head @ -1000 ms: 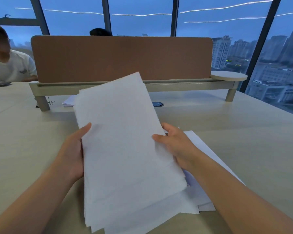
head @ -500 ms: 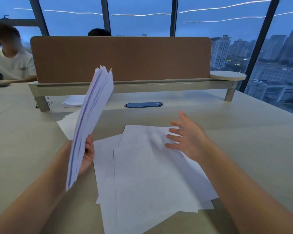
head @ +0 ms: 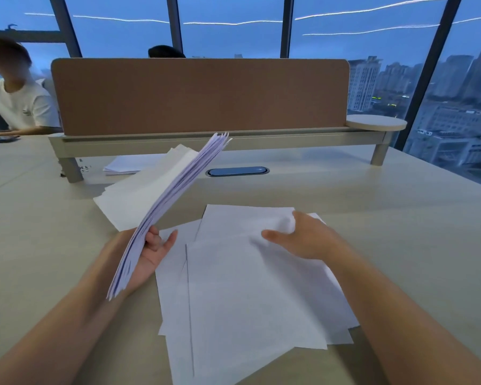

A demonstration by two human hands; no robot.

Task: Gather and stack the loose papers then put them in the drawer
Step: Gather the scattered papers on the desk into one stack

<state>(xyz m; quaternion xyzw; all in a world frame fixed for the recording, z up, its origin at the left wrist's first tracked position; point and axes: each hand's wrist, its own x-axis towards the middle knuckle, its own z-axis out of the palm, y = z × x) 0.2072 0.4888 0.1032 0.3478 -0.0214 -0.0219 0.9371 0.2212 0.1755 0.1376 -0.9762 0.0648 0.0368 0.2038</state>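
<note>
1. Two hands of yours are at work over the desk (head: 400,245). Your left hand (head: 150,254) holds a gathered stack of papers (head: 175,190) on edge, palm turned up, thumb behind the sheets and fingers loosely spread on the near side.
2. That stack tilts away from you and to the right, bowed along its length, and its far corner fans out in front of the rail below the divider.
3. Your right hand (head: 303,240) lies on the loose sheets (head: 247,301) spread flat on the desk, with its fingers curled into the far edge of the top sheet, which bunches up under them, and the thumb stretched left across the paper.
4. Those loose sheets overlap unevenly between your forearms, with their corners sticking out at different angles toward you.
5. More sheets (head: 117,201) lie flat behind the held stack, partly hidden by it.
6. Farther back, a small pile of paper (head: 122,166) sits under the rail, near its left leg.
7. An oval cable port (head: 237,171) is set into the desk just beyond the stack's tip.
8. A brown divider panel (head: 200,95) stands across the desk, with a round shelf (head: 376,124) at its right end.
9. Another person in a white shirt (head: 25,107) sits at far left, and windows behind show city buildings.
</note>
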